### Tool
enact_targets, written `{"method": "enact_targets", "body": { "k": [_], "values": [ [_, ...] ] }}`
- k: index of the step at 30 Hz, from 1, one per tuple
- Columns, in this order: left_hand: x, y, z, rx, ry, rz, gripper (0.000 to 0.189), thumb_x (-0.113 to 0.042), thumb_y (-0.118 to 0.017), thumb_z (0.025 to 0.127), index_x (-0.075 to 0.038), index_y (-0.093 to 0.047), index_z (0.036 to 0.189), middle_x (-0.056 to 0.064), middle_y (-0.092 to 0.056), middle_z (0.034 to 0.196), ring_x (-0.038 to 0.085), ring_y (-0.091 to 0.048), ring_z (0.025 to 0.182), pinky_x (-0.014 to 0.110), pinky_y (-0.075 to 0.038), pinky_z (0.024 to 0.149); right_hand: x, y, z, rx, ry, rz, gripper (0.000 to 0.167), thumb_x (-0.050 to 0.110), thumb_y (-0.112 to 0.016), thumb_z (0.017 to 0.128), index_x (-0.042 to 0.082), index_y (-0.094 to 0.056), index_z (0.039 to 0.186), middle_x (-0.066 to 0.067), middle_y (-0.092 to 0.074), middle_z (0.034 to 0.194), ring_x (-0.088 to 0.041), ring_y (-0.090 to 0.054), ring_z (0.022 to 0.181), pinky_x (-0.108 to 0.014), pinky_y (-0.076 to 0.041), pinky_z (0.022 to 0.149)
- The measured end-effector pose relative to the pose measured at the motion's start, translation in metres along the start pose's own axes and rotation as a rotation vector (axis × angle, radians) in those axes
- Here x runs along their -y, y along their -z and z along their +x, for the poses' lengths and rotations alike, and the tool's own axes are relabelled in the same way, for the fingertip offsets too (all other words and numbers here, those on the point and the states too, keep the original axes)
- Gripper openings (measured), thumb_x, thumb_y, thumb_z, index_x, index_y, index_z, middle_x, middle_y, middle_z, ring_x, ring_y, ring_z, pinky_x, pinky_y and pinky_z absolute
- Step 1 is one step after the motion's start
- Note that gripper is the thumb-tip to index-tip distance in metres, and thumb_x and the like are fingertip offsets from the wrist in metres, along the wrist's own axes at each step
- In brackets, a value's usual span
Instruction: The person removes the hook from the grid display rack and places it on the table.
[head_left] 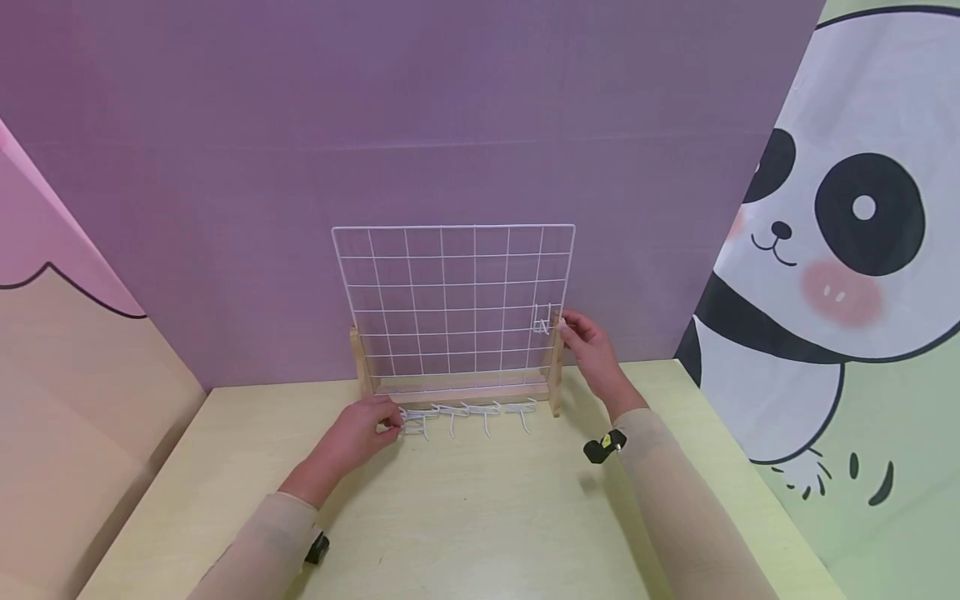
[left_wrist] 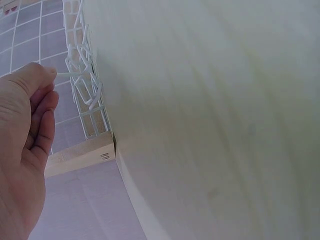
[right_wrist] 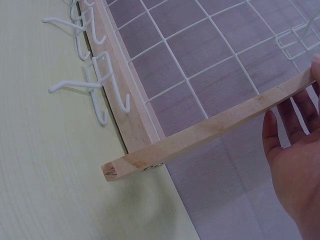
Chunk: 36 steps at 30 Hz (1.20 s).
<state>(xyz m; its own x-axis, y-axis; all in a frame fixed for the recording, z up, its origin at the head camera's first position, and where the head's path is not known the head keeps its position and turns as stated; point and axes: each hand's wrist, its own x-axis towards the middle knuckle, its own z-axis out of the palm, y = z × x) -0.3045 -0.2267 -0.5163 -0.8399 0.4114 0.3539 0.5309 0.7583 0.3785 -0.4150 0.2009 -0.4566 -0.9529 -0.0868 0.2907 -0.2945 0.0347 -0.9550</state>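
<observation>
A white wire grid panel point(head_left: 450, 225) stands upright in a wooden stand point(head_left: 556, 379) with a post at each side. My left hand point(head_left: 367, 427) is low at the panel's left corner. Its thumb and forefinger pinch the prong of a white wire hook point(left_wrist: 64, 74), the leftmost in a row. The other white hooks point(right_wrist: 102, 80) lie along the foot of the stand. With thumb in front and fingers behind, my right hand point(head_left: 595, 354) holds the upper part of the right post. Beside that hand, one hook point(head_left: 542, 325) hangs on the grid.
The stand rests on a pale wooden table point(head_left: 465, 517), near its back edge. Behind it rises a purple backdrop point(head_left: 450, 100). A wall with a panda picture point(head_left: 840, 250) is at the right, and a pink and beige wall point(head_left: 67, 375) at the left.
</observation>
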Motion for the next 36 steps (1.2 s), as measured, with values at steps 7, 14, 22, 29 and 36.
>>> {"method": "enact_targets", "body": {
  "k": [7, 14, 22, 29, 36],
  "values": [
    [-0.0013, 0.0007, -0.0005, 0.028, -0.007, -0.024, 0.021, 0.003, -0.085, 0.091, -0.016, -0.074, 0.090, -0.009, -0.066, 0.091, 0.014, -0.066, 0.088, 0.038, -0.063, 0.081, 0.0001, -0.0005, -0.0006, 0.000, 0.004, -0.009, 0.039, 0.013, -0.061, 0.115, -0.005, -0.060, 0.149, 0.002, -0.069, 0.123, -0.010, -0.064, 0.113, -0.026, -0.054, 0.102],
    [-0.0017, 0.0018, -0.0022, 0.085, 0.016, -0.095, 0.019, 0.002, -0.085, 0.093, -0.015, -0.077, 0.094, -0.009, -0.069, 0.092, 0.013, -0.068, 0.088, 0.037, -0.064, 0.083, -0.0005, -0.0002, -0.0001, -0.002, -0.011, -0.011, 0.039, 0.014, -0.061, 0.115, -0.004, -0.060, 0.150, -0.004, -0.068, 0.127, -0.010, -0.063, 0.114, -0.025, -0.053, 0.102],
    [0.0025, 0.0010, -0.0016, 0.124, -0.003, -0.126, 0.013, -0.001, -0.085, 0.094, -0.012, -0.079, 0.098, -0.010, -0.071, 0.094, 0.011, -0.068, 0.088, 0.035, -0.064, 0.082, 0.0001, -0.0001, 0.0003, -0.003, -0.021, -0.018, 0.039, 0.014, -0.061, 0.115, -0.003, -0.060, 0.150, -0.002, -0.068, 0.127, -0.012, -0.062, 0.116, -0.026, -0.053, 0.104],
    [0.0029, -0.0003, -0.0004, 0.142, -0.038, -0.133, 0.013, 0.001, -0.085, 0.092, -0.010, -0.080, 0.097, -0.010, -0.070, 0.092, 0.012, -0.067, 0.088, 0.033, -0.063, 0.081, 0.0002, 0.0004, -0.0001, -0.001, -0.018, -0.020, 0.038, 0.015, -0.062, 0.115, 0.000, -0.061, 0.150, -0.001, -0.068, 0.129, -0.013, -0.062, 0.119, -0.028, -0.052, 0.107],
    [0.0029, -0.0029, -0.0009, 0.151, -0.050, -0.126, 0.013, 0.001, -0.086, 0.093, -0.010, -0.079, 0.095, -0.009, -0.069, 0.092, 0.010, -0.066, 0.086, 0.031, -0.063, 0.080, -0.0014, 0.0001, 0.0006, -0.005, -0.011, -0.010, 0.039, 0.015, -0.062, 0.115, -0.002, -0.061, 0.150, -0.005, -0.068, 0.130, -0.012, -0.063, 0.117, -0.027, -0.053, 0.105]
  ]
}}
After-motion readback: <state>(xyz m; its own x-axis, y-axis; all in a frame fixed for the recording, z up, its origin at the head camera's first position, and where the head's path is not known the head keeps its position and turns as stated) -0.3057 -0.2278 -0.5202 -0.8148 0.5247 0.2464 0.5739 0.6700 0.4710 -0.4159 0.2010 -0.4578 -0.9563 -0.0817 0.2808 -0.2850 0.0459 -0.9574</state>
